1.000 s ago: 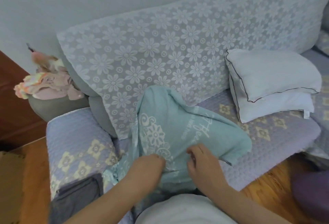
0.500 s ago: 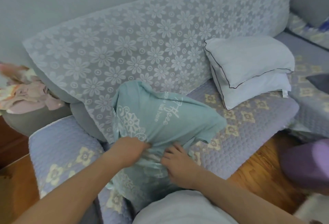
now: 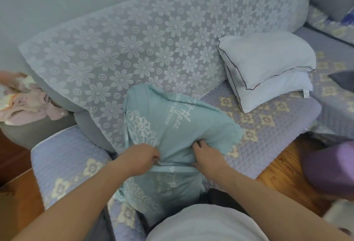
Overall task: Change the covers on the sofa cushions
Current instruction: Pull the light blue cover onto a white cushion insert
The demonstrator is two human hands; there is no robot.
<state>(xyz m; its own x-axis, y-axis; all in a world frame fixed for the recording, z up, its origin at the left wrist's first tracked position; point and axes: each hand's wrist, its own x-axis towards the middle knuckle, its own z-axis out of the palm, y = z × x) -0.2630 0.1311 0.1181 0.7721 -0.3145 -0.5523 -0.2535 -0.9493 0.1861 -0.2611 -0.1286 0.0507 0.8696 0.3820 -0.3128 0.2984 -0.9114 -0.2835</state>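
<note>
Cushion: a teal fabric cushion cover with white floral print and white lettering (image 3: 172, 124) sits bulging over a cushion on the front of the sofa seat, its upper corner leaning against the backrest, its loose lower part hanging down toward the person's lap.
Left hand: the left hand (image 3: 140, 157) has its fingers curled, gripping a bunch of the teal cover at its lower left, where the fabric gathers.
Right hand: the right hand (image 3: 207, 157) presses on the cover's lower right with fingers bent into the cloth; thumb and fingers pinch a fold.
Between the hands: a taut band of teal cloth stretches from one hand to the other.
Sofa: a lavender quilted sofa seat with pale yellow flower motifs (image 3: 268, 125) carries the cushion; a sheer white lace throw with daisy pattern (image 3: 153, 35) drapes the backrest.
Pillows: two pale blue pillows with dark piping (image 3: 268, 68) lie stacked at the right of the seat, well apart from the hands.
Left edge: a heap of pink clothes (image 3: 24, 99) rests on the grey armrest.
Floor: brown wooden floorboards (image 3: 283, 166) show under the seat's front edge.
</note>
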